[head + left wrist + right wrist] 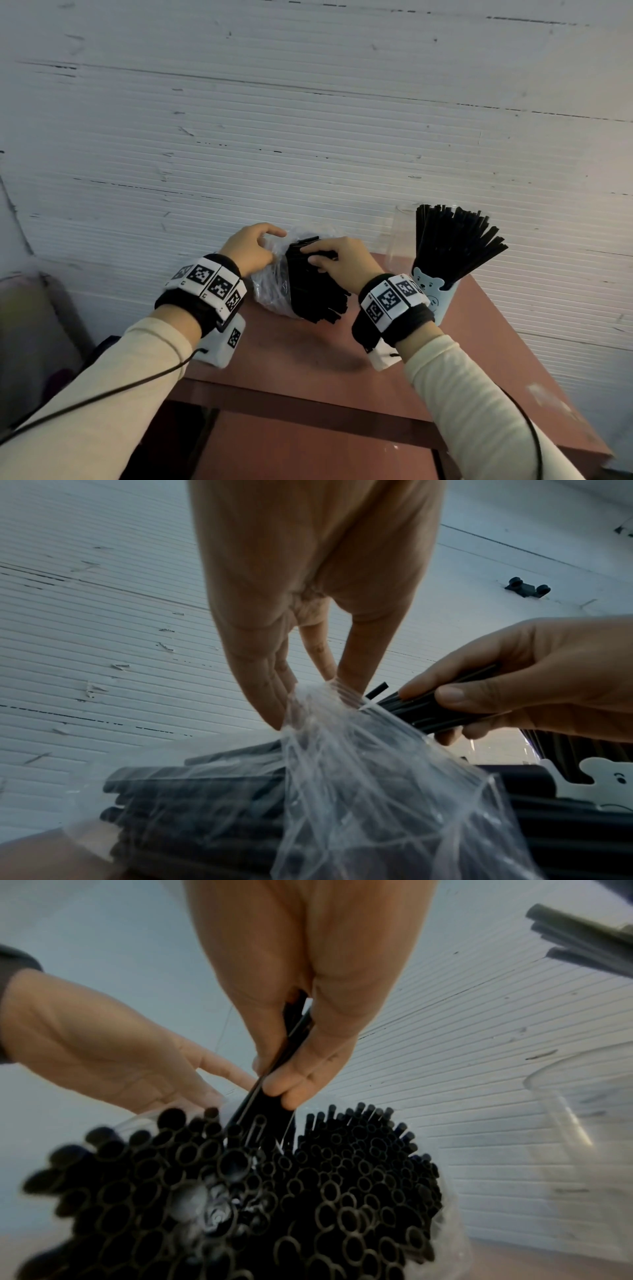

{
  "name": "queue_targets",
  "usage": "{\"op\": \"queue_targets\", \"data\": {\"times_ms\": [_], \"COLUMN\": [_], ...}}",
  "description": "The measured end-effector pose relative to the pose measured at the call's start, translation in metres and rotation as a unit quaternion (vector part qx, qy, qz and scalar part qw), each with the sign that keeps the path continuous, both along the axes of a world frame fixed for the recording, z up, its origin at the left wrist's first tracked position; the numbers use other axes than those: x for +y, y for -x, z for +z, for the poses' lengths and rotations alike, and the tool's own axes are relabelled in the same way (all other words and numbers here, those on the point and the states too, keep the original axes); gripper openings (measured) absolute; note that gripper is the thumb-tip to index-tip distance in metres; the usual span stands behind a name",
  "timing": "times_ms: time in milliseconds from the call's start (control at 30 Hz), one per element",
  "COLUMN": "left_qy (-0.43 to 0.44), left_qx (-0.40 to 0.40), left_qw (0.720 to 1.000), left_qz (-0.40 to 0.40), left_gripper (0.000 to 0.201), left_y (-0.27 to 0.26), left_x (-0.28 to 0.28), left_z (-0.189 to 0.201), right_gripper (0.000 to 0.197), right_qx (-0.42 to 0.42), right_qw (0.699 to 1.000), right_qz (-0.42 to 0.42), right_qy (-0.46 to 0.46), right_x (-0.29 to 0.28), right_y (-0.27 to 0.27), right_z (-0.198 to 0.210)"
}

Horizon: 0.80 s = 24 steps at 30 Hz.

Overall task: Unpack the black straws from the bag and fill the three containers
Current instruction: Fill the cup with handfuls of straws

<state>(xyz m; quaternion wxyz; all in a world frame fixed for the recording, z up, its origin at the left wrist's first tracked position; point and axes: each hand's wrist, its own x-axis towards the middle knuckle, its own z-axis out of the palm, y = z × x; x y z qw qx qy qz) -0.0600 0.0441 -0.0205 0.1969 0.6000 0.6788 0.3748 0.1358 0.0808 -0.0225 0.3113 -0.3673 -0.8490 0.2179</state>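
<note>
- Straws (pixel 310 291) are lying bundled in the clear plastic bag (pixel 270 284) on the reddish tabletop (pixel 308 356), their open ends pointing back toward the person.
- Right hand (pixel 337 262) is pinching a small bunch of straws at the bag's far end, its grip closed round them, long axis running along the bag.
- Left hand (pixel 251 248) is pinching the bag's plastic just left of that bunch.
- Bear-printed cup (pixel 433 293), right of the bag, is already holding straws; the clear cup (pixel 399 236) behind it looks empty, nearer the right hand.
</note>
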Motion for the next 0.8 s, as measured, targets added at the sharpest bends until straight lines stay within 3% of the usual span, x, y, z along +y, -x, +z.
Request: {"op": "queue_targets", "data": {"times_ms": [200,400,533,633,800], "left_qy": [0.006,-0.006,-0.072,-0.132,-0.045], "left_qx": [0.005,0.026,0.07,0.086,0.196], "left_qw": [1.0,1.0,0.995,0.987,0.967], "left_qz": [-0.009,-0.013,0.02,-0.04,-0.157], "left_gripper": [0.047,0.046,0.058,0.068,0.08], "left_y": [0.0,-0.003,-0.018,-0.039,-0.075], "left_x": [0.0,0.001,-0.001,-0.009,0.001], "left_z": [0.0,-0.004,-0.003,0.005,0.015], "right_gripper": [0.021,0.021,0.021,0.021,0.023], "right_qx": [0.061,0.07,0.052,0.039,0.008], "right_qw": [0.997,0.997,0.998,0.999,1.0], "right_qz": [-0.004,-0.001,0.0,0.0,-0.003], "right_qy": [0.038,0.035,0.028,0.02,-0.01], "right_x": [0.001,0.003,-0.004,-0.012,-0.025], "right_y": [-0.009,-0.034,-0.051,-0.063,-0.077], "right_z": [0.001,0.006,0.015,0.023,0.031]}}
